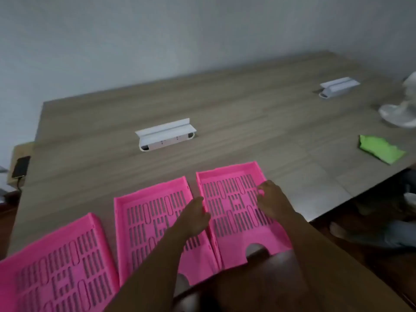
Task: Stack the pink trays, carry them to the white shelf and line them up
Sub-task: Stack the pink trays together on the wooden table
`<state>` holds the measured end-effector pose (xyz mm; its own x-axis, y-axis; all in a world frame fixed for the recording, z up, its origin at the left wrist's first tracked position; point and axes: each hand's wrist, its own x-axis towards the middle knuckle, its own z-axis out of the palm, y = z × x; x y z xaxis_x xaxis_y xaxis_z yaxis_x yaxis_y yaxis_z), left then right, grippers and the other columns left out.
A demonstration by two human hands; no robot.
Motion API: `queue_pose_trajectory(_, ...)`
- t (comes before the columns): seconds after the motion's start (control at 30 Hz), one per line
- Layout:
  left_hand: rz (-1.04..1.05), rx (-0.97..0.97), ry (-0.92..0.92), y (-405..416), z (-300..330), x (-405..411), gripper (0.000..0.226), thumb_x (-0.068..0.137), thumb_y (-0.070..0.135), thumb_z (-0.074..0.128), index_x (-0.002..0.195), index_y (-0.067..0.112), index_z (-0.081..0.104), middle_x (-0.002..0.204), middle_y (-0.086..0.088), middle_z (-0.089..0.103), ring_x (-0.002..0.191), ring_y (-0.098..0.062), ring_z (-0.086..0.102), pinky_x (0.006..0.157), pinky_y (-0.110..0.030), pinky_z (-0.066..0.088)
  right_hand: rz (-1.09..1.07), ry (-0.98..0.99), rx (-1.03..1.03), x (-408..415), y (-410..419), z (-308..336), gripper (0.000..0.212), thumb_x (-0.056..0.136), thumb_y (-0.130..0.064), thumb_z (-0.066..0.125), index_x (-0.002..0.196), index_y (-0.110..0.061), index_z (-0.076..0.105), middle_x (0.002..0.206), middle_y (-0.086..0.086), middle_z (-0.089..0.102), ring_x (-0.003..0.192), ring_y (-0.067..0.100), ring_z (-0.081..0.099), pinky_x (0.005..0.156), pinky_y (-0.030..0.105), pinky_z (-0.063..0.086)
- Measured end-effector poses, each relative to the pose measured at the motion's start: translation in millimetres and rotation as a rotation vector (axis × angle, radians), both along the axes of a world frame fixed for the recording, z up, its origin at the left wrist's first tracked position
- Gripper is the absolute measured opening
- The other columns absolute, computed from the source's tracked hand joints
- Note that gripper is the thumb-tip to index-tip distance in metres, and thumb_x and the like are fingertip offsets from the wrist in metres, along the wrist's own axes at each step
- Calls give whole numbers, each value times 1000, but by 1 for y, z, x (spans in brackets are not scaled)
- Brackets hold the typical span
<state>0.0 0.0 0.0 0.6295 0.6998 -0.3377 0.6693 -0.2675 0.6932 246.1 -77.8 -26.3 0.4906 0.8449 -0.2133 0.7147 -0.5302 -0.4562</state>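
Observation:
Three pink slotted trays lie side by side along the near edge of a wooden table point(202, 104). The right tray point(231, 194) is held on both sides: my left hand point(194, 218) grips its left wall and my right hand point(271, 199) grips its right wall. The middle tray point(148, 212) sits just left of it, partly under my left forearm. The left tray point(56, 266) lies at the bottom left corner. No white shelf is in view.
A white cable box point(165, 135) stands mid-table, and a second one point(338, 86) at the far right. A green cloth point(380, 148) and a white fan base point(398, 113) lie at the right edge. A dark phone point(20, 166) rests left of the table.

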Motion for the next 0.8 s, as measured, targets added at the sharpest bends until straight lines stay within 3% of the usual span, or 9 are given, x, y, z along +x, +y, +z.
queue_pose_trajectory(0.13,-45,-81,3,-15,-19,5,45,96,11,56,139,3,45,131,-14,61,118,-27,60,104,-36,47,-34,-102,-154,2,-30,-15,37,90,-18,51,125,-6,52,127,12,50,115,30,51,96,45,46)
queue_pose_trajectory(0.23,-56,-107,41,-17,-38,8,59,93,15,57,147,6,34,141,-16,57,125,-30,59,107,-43,49,-68,-73,-181,1,-48,-33,40,86,-22,54,122,-7,46,127,11,48,116,31,50,93,46,46)
queue_pose_trajectory(0.37,-73,-145,124,-12,-42,12,76,95,21,55,156,4,13,135,-22,60,105,-28,69,89,-42,59,-118,3,-141,-1,-60,-50,64,80,-19,49,139,-6,32,145,12,37,125,35,49,100,53,46)
queue_pose_trajectory(0.43,-81,-168,135,-13,-35,15,79,97,19,56,157,3,8,136,-22,59,99,-25,69,84,-39,58,-181,31,-115,-5,-62,-48,62,81,-13,50,139,-3,30,143,13,36,114,40,55,95,52,48)
queue_pose_trajectory(0.5,-67,-215,123,-19,-33,21,76,97,16,58,156,6,12,140,-13,55,97,-18,63,80,-31,53,-240,53,-96,-6,-62,-48,57,82,-8,52,135,-1,33,134,16,42,108,41,57,91,51,50)
queue_pose_trajectory(0.57,-41,-255,82,-24,-32,25,75,96,17,62,155,10,16,142,-3,49,110,-20,61,91,-27,47,-284,70,-79,-4,-62,-49,63,83,-9,54,141,1,31,132,19,45,114,42,54,95,52,49)
queue_pose_trajectory(0.63,4,-258,28,-28,-37,28,82,89,28,66,155,20,18,153,-3,46,132,-29,54,113,-42,38,-328,87,-39,-1,-63,-47,64,85,-10,56,143,3,33,130,21,46,116,42,54,97,53,49)
queue_pose_trajectory(0.7,22,-218,28,-28,-47,32,90,80,45,66,154,33,17,160,-4,39,144,-33,42,118,-65,25,-357,83,-3,4,-64,-42,58,85,-9,56,140,4,40,125,22,49,113,42,55,95,52,50)
queue_pose_trajectory(0.8,53,-198,-12,-36,-37,42,91,89,37,66,160,22,11,166,-10,25,152,-35,25,122,-63,14,-374,8,54,13,-67,-32,49,85,-9,57,131,4,49,117,23,52,106,41,56,91,47,50)
